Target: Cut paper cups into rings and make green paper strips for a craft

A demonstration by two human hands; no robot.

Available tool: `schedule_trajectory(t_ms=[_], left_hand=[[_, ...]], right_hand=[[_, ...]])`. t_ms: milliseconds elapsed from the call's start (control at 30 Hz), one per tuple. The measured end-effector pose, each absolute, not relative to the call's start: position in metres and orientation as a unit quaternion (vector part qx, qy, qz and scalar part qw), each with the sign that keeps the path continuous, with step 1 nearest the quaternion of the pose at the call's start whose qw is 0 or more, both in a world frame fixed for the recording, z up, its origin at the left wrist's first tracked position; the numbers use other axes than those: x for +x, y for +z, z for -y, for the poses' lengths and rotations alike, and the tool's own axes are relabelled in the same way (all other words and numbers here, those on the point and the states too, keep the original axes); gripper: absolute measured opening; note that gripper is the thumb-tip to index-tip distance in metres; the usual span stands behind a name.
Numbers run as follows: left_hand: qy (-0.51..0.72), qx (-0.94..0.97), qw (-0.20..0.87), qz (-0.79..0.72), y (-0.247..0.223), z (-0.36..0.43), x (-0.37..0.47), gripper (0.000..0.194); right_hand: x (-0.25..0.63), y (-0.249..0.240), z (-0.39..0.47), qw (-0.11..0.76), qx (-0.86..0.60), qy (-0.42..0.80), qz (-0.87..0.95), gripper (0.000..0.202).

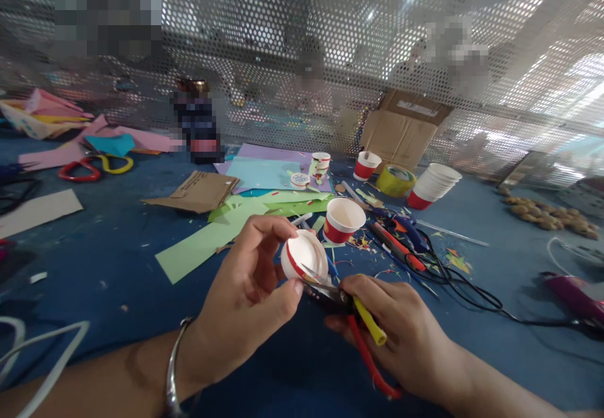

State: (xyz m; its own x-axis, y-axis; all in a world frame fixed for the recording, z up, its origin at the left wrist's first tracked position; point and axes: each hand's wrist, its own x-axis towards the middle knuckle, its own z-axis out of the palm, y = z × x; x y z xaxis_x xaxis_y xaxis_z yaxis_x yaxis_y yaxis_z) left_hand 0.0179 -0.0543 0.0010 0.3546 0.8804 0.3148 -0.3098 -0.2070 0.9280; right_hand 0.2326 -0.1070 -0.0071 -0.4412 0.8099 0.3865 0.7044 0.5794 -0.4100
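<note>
Left grip [248, 298]: fingers and thumb clasped on a small white paper cup [304, 255] with a red band, tilted so the inside faces the wearer, held above the blue counter [117, 292]. Right grip [401, 323]: wrapped around scissors [349, 301], one handle yellow, one red. Blades meet the cup at its lower wall, one blade tip visible inside it (the other blade's end is hard to make out). Silver bangle [172, 367] on the left wrist.

Just beyond the held cup, a red-and-white cup [342, 220] stands upright among paper scraps. Right of it: blue glue gun [410, 232] with an orange trigger, black cable [472, 292] trailing off to the right. Left of it: green paper [202, 248], then a folded cardboard piece [202, 191].

Further back, a small decorated cup [319, 167] near purple and light-blue sheets, another red-and-white cup [367, 166], yellow tape roll [396, 180], a leaning stack of cups [434, 185]. Cardboard box [401, 135] behind those, by the perforated panel [264, 34].

Far left: another pair of scissors [81, 171], red and yellow handles too, near pink paper [56, 153]; white card [42, 211] closer in.
</note>
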Motion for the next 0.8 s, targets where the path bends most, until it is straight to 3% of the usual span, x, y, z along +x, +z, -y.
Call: schedule_trajectory(t_ms=[300,800], left_hand=[[0.467,0.522,0.675,-0.232,-0.010,0.045,0.019,0.032],[0.458,0.529,0.661,-0.271,-0.006,0.048,0.021,0.030]], right_hand=[[0.233,-0.011,0.107,0.269,-0.463,0.102,0.838,0.016],[0.232,-0.011,0.107,0.257,-0.501,0.127,0.816,0.019]])
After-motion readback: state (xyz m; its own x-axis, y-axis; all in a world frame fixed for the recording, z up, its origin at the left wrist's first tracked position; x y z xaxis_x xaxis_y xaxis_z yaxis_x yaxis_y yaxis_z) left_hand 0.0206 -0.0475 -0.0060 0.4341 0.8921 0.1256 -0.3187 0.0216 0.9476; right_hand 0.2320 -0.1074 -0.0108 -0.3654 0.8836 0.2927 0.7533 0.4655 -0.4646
